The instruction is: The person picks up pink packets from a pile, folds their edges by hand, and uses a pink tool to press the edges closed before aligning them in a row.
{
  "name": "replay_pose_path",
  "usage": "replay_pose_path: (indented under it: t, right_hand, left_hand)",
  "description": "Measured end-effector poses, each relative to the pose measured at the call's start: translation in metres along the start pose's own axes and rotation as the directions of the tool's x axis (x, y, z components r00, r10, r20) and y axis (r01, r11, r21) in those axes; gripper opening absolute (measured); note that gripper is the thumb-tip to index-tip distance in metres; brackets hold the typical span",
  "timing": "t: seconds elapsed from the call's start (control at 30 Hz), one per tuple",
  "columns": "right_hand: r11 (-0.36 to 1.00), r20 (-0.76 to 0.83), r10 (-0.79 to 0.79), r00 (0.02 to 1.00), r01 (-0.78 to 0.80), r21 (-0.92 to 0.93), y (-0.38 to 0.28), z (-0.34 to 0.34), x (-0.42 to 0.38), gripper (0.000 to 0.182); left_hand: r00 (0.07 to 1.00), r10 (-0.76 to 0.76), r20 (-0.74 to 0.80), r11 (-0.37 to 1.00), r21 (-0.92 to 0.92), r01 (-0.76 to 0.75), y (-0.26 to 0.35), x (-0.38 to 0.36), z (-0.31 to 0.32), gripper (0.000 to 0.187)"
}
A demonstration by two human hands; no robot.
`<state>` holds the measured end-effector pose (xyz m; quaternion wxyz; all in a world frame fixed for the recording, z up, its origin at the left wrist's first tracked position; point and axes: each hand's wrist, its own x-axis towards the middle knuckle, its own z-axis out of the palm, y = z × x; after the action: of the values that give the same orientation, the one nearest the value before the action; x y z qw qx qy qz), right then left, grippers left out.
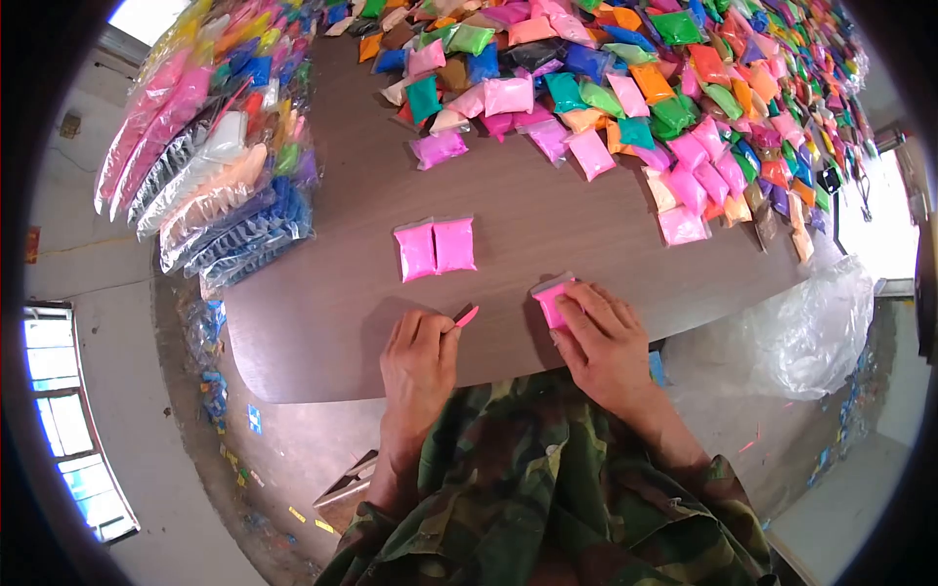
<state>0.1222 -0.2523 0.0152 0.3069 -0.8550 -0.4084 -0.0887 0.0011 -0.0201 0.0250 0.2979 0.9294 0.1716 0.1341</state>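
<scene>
My left hand (420, 359) is closed near the table's front edge, thumb and fingers pinched on a small, slim pink piece with a pointed end (469, 315). Most of that piece is hidden in the grip, so its kind does not show. To the right, my right hand (604, 332) has its fingers over a bright pink clear-wrapped packet (549, 298), gripping it against the tabletop. Two similar pink packets (453, 244) lie side by side, flat on the table, beyond my left hand.
A large heap of many-coloured packets (586, 88) covers the far and right parts of the brown table (332, 303). Long clear bags of stacked coloured packets (220, 176) line the left edge. A clear plastic bag (821, 332) hangs by the right front corner.
</scene>
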Motion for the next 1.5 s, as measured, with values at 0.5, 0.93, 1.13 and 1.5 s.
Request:
replay_pose_path:
  t: [0.5, 0.93, 1.13, 1.5]
  right_hand:
    - [0.987, 0.217, -0.06, 0.974, 0.091, -0.133, -0.007, -0.018, 0.005, 0.048]
    - [0.999, 0.131, 0.006, 0.991, 0.0, -0.045, -0.014, -0.018, -0.01, 0.05]
    - [0.999, 0.085, 0.04, 0.996, -0.037, -0.026, -0.016, -0.015, -0.014, 0.048]
    - [0.993, 0.106, -0.04, 0.994, 0.051, -0.107, -0.007, -0.017, -0.026, 0.045]
  left_hand:
    - [0.981, 0.193, 0.001, 0.969, -0.155, -0.191, 0.05, 0.016, 0.027, 0.011]
    - [0.95, 0.222, 0.221, 0.969, -0.16, -0.189, 0.047, 0.046, 0.039, 0.008]
    - [0.922, 0.296, 0.252, 0.947, -0.202, -0.249, 0.063, 0.051, 0.049, 0.008]
    - [0.909, 0.37, 0.193, 0.929, -0.077, -0.361, 0.06, 0.078, 0.06, 0.004]
